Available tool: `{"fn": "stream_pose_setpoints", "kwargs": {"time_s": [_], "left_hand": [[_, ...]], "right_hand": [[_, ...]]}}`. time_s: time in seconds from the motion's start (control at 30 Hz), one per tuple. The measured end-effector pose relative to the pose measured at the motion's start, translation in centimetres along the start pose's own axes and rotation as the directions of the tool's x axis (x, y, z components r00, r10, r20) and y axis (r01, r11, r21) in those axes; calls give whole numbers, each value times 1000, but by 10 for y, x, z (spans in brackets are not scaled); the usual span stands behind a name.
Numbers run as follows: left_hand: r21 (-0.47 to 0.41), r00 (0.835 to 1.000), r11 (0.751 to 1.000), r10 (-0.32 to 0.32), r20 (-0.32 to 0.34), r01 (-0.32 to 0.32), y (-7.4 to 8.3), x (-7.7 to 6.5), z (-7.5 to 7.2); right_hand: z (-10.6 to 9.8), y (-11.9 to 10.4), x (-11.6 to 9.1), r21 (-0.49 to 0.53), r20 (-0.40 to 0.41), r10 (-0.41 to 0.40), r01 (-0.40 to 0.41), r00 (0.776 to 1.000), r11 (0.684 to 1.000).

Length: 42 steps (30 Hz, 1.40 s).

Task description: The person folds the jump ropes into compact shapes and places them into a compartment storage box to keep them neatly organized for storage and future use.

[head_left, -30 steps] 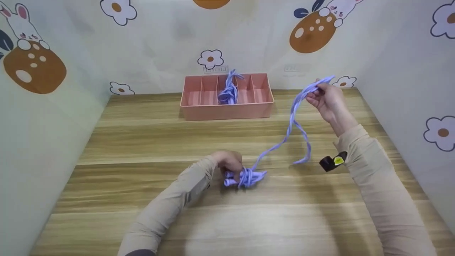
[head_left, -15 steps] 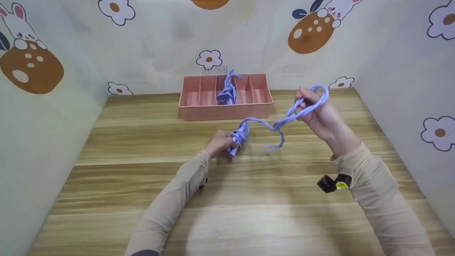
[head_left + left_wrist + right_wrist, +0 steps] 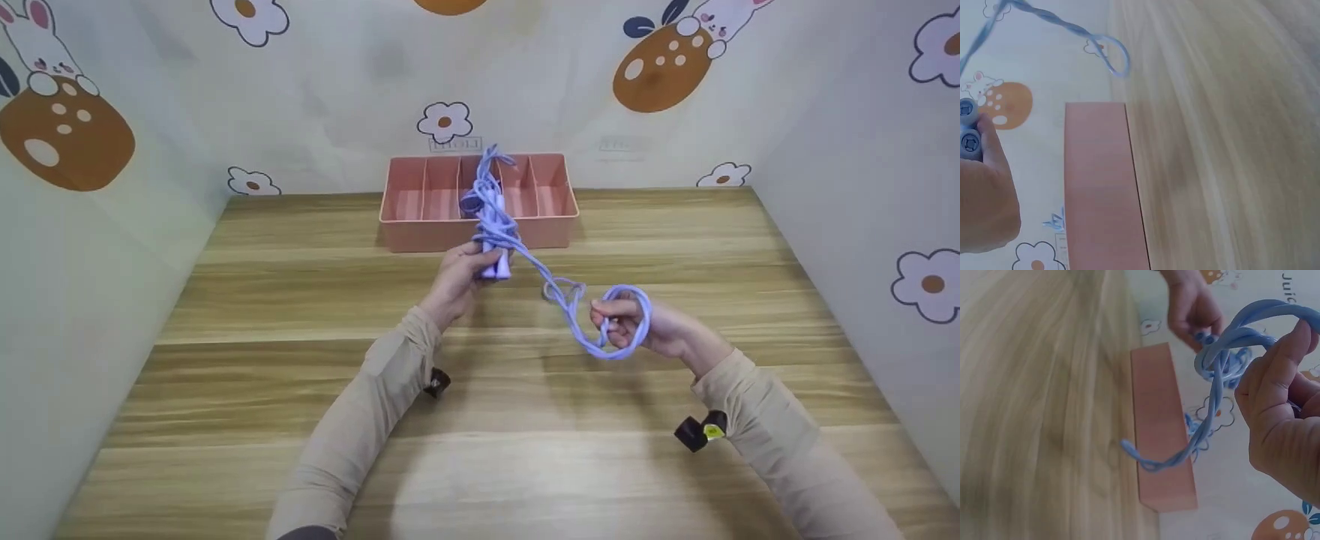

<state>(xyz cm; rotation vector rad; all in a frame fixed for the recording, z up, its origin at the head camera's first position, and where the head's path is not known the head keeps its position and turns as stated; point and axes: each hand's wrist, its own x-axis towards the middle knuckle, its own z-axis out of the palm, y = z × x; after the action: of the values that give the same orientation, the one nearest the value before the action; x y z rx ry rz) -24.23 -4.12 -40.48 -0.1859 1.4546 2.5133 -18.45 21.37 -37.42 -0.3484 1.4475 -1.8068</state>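
My left hand [image 3: 452, 281] grips the two handles of a lilac-blue jump rope [image 3: 496, 221], held up close in front of the pink divided box. The handles' round ends [image 3: 970, 143] show above the thumb in the left wrist view. Cord is wound around the handles. From there a doubled, twisted length runs right to my right hand [image 3: 664, 328], which pinches it at a round loop [image 3: 613, 354]. In the right wrist view a twisted cord end [image 3: 1154, 465] dangles free. A second jump rope [image 3: 489, 159] stands in the box's middle compartment, partly hidden behind the held one.
The pink box [image 3: 424, 235] stands at the back of the wooden table [image 3: 300, 300], against the patterned back wall [image 3: 337, 97]. Patterned walls also rise on the left and right.
My left hand has lifted the wound handles from the table, moved them away toward the box and turned them handle ends toward me. My right hand has come down and nearer with the cord loop.
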Motion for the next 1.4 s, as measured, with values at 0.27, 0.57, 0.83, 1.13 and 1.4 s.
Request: {"fn": "stream_pose_setpoints", "kwargs": {"time_s": [0.27,0.57,0.83,1.13,1.4], "left_hand": [[-53,987,996,-65,145,73,3,-11,2],[-16,966,989,-138,219,145,4,-12,-3],[80,982,993,-104,161,92,-4,-12,7],[261,991,965,-16,134,-20,-21,-16,15],[334,991,938,50,124,-89,-27,-14,18]], "right_hand": [[-37,24,6,-180,-114,68,-88,991,980],[-41,40,15,-861,30,-254,154,967,485],[-30,52,25,-993,109,-340,118,934,8],[-20,49,35,-989,93,-483,135,871,52],[1,9,47,-982,-86,-910,122,405,147]]}}
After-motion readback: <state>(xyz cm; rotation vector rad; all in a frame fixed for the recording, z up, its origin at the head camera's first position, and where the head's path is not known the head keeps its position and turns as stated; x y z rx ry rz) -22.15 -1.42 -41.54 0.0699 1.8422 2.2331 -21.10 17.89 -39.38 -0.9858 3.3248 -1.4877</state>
